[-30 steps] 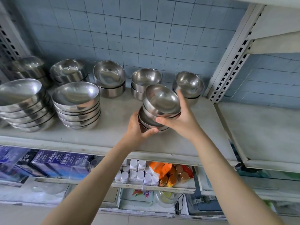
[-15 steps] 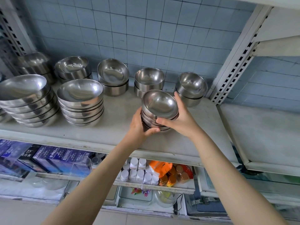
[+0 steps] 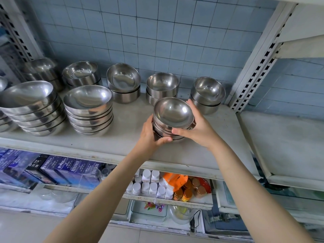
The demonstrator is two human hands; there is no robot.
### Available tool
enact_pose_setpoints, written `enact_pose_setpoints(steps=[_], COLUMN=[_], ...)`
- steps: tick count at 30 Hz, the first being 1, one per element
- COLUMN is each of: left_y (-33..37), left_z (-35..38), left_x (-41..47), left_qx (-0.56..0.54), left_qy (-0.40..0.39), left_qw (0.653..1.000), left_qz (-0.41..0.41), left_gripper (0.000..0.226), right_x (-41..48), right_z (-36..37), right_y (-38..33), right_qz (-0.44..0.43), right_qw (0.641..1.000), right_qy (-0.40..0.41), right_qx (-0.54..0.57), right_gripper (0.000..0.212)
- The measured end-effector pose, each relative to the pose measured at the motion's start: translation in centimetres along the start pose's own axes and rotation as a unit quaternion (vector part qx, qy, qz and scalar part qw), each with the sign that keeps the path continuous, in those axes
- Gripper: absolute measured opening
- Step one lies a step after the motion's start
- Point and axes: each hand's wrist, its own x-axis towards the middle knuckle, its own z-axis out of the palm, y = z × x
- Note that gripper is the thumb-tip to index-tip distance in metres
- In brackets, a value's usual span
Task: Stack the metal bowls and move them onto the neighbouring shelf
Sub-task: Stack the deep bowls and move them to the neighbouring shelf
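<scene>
The left hand [image 3: 149, 135] and right hand [image 3: 198, 127] are clamping the bowl stack [image 3: 172, 113] with curled fingers [image 3: 192, 106]. Lifting it level is looking wisest, with the neighbouring shelf [image 3: 289, 146] lying right of the fingers.

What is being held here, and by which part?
The stack of metal bowls, by its sides: left hand grips the lower left, right hand the right.

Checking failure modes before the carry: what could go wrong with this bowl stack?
1. The top bowl looks tilted on the held stack; it may slide off when lifted.
2. The right hand is close to the back-right bowl pair; swinging right could knock it.
3. The slotted upright stands between here and the neighbouring shelf; the stack could clip it.
</scene>
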Motion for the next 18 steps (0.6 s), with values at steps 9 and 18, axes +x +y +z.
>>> enact_pose_setpoints(steps=[9,18], left_y=[-1.7,-2.6], left_z=[-5.8,-9.6], left_x=[-1.2,-1.9], left_qx=[0.033,0.055], left_qy=[0.049,0.066], left_qw=[0.998,0.996], left_qz=[-0.009,0.002], left_gripper=[0.098,0.110], right_x=[2.1,3.8], right_z=[5.0,8.1], right_y=[-2.2,-4.2], right_qz=[0.003,0.010], right_qw=[0.998,0.996], right_qy=[-0.047,-0.080], right_qx=[0.043,0.046], right_gripper=[0.139,0.141])
